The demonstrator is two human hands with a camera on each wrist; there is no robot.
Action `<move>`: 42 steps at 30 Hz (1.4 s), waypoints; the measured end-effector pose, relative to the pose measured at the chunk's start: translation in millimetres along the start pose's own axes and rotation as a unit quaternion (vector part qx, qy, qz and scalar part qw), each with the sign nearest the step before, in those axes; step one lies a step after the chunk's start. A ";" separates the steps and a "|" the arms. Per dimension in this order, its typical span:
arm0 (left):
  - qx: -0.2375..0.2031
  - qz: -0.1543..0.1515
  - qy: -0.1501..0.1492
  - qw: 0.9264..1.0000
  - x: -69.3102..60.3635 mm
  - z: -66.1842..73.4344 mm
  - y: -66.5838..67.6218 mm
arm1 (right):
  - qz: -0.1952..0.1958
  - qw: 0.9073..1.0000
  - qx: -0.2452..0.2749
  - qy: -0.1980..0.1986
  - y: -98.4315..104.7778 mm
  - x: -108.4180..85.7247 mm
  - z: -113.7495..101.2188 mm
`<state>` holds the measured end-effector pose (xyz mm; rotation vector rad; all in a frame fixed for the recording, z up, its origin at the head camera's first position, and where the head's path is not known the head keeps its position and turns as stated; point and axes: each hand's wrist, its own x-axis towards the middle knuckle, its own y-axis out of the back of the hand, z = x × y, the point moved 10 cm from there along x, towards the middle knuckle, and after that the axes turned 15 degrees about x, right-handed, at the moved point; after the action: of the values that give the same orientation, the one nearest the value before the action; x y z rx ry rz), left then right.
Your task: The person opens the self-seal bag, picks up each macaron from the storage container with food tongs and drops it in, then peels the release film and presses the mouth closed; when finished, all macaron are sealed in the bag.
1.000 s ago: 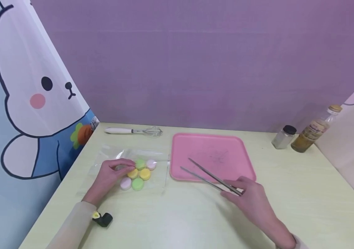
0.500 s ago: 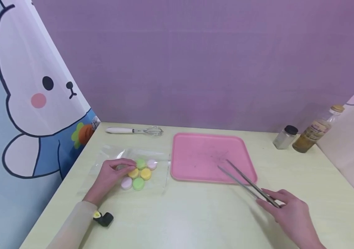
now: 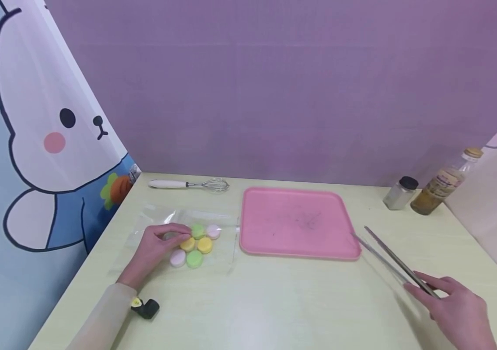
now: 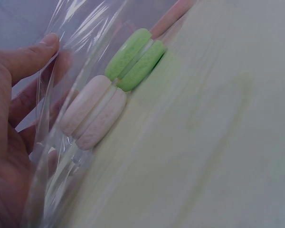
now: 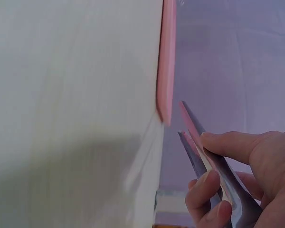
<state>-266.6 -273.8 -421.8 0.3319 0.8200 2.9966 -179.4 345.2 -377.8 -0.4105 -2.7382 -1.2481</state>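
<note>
Left hand [image 3: 154, 248]: left of centre in the head view; thumb and fingers pinch a clear plastic bag [image 3: 165, 214], whose film runs between them in the left wrist view.

Macarons [image 3: 205, 245], six visible: two green, two yellow, two pale pink; clustered in the bag, just beside the left fingertips.

Right hand [image 3: 458, 308]: lower right; thumb and fingers grip metal tongs [image 3: 401, 262], tips apart and pointing up-left, near the right edge of the tray.

Tray [image 3: 292, 214], pink, rectangular, faint dark marks on its surface: centre of the frame, right of the bag.

Whisk [image 3: 171, 183], white handle: lying flat, above the bag.

Jar [image 3: 399, 195], clear, black lid: right side, just beside a bottle [image 3: 440, 187] with cork-coloured stopper and brown contents.

Table [image 3: 274, 296], pale: beneath all items. Purple cloth [image 3: 292, 92]: across the top.
</note>
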 end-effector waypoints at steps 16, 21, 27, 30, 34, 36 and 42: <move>0.003 0.002 0.000 1.000 -0.8 4.3 0.7 | -0.060 0.996 -0.020 -0.067 6.3 17.3 58.0; 0.006 0.002 0.005 1.000 -0.8 4.2 1.2 | -0.068 0.996 -0.022 -0.056 7.6 23.0 61.3; 0.003 -0.001 0.013 1.000 -1.3 2.6 1.2 | -0.052 0.998 -0.030 -0.024 12.3 28.7 59.7; -0.001 -0.001 0.014 1.000 -2.0 3.1 1.5 | -0.049 0.998 -0.033 -0.005 12.5 31.1 57.9; -0.003 0.001 0.010 1.000 -2.6 5.0 2.0 | -0.055 0.998 -0.038 0.009 11.2 34.6 57.7; -0.004 0.002 0.007 1.000 -2.7 5.9 2.1 | -0.059 0.997 -0.042 0.012 10.6 35.8 58.1; -0.006 0.004 0.001 1.000 -2.2 6.9 2.1 | -0.072 0.995 -0.068 0.015 6.6 36.9 61.0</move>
<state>-262.9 -272.3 -415.5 0.3330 0.8032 3.0092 -211.8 402.6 -405.6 -0.2057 -2.7084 -1.4676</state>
